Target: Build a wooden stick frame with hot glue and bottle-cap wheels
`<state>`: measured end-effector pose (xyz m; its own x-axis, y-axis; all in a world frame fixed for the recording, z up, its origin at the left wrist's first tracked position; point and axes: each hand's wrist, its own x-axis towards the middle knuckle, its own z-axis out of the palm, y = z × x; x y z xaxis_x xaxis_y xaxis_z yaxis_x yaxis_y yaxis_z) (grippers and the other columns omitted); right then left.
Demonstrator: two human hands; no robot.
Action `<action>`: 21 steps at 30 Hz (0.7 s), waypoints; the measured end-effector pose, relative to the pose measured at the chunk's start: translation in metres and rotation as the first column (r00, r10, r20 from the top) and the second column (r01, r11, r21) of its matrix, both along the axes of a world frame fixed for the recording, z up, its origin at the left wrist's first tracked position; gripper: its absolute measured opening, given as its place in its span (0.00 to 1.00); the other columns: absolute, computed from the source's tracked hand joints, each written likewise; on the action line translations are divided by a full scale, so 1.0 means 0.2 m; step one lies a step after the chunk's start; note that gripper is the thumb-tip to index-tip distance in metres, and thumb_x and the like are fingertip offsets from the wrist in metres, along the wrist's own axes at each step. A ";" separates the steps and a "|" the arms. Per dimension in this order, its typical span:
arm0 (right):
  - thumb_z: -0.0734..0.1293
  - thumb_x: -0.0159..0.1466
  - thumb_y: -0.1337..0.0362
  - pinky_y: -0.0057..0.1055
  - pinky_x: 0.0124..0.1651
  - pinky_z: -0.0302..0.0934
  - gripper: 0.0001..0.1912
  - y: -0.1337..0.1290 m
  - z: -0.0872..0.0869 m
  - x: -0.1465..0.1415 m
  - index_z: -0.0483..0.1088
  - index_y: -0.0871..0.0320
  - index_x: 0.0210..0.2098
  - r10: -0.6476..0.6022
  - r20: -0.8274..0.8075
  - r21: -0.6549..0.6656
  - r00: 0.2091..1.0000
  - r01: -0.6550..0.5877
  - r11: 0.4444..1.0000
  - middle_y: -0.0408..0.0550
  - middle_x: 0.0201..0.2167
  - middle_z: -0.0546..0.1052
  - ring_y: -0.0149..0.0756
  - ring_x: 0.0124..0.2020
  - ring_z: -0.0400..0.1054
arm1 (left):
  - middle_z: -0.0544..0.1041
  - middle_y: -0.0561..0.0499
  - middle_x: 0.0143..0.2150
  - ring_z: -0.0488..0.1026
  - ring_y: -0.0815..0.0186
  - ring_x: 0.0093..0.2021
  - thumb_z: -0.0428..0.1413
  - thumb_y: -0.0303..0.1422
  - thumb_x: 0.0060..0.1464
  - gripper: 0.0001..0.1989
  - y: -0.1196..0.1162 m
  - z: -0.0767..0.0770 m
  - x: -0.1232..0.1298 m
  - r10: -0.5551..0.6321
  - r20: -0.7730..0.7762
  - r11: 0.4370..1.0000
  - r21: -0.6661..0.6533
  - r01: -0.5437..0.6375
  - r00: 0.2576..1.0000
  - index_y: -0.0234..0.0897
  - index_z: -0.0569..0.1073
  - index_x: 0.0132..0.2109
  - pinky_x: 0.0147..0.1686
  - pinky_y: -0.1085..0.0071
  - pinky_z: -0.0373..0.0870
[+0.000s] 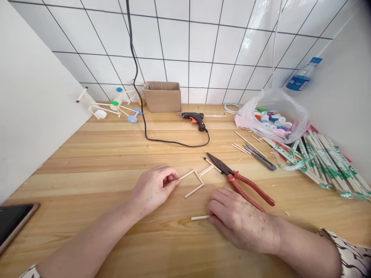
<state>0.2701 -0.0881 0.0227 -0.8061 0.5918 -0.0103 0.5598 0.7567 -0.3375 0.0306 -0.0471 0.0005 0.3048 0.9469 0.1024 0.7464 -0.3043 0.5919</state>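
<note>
My left hand (158,184) pinches the end of one prong of a small frame (198,177) built from thin wooden sticks. The frame lies on the table, a fork shape with a stem and a dark-tipped crossbar at its far end. Closed around a short wooden stick (199,217), my right hand (234,216) rests low over the tabletop; the stick's left end pokes out from the fingers. Beyond that hand lie long-nose pliers (232,173) with red handles, their jaws beside the crossbar.
A black glue gun (193,117) with its cable lies before a cardboard box (162,96). Stick models (116,106) stand back left. On the right are snips (259,156), a bag of bottle caps (272,116), wrapped chopsticks (333,162) and a bottle (303,77). A phone (17,220) lies left.
</note>
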 end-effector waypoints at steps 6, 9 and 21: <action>0.59 0.64 0.72 0.34 0.38 0.58 0.08 0.00 0.00 0.00 0.64 0.61 0.29 -0.003 -0.003 0.007 1.000 0.003 1.000 0.49 0.31 0.70 0.36 0.33 0.62 | 0.71 0.55 0.26 0.67 0.69 0.26 0.52 0.29 0.52 0.06 0.00 -0.01 -0.01 -0.007 -0.008 1.000 0.006 0.007 1.000 0.38 0.72 0.29 0.27 0.74 0.62; 0.59 0.64 0.72 0.34 0.38 0.58 0.07 0.00 0.00 0.00 0.64 0.61 0.29 -0.001 0.005 0.017 1.000 0.000 1.000 0.49 0.31 0.70 0.36 0.33 0.61 | 0.71 0.55 0.26 0.67 0.69 0.26 0.51 0.29 0.53 0.06 0.00 0.00 -0.01 -0.013 -0.028 1.000 0.005 0.013 1.000 0.38 0.72 0.30 0.27 0.74 0.62; 0.59 0.64 0.72 0.34 0.39 0.58 0.07 0.00 0.00 0.00 0.64 0.61 0.29 0.001 0.006 0.022 1.000 -0.001 1.000 0.49 0.31 0.70 0.36 0.34 0.61 | 0.70 0.55 0.26 0.67 0.69 0.27 0.52 0.30 0.52 0.06 -0.01 0.01 0.00 -0.006 -0.031 0.999 0.048 0.007 1.000 0.38 0.71 0.29 0.27 0.74 0.63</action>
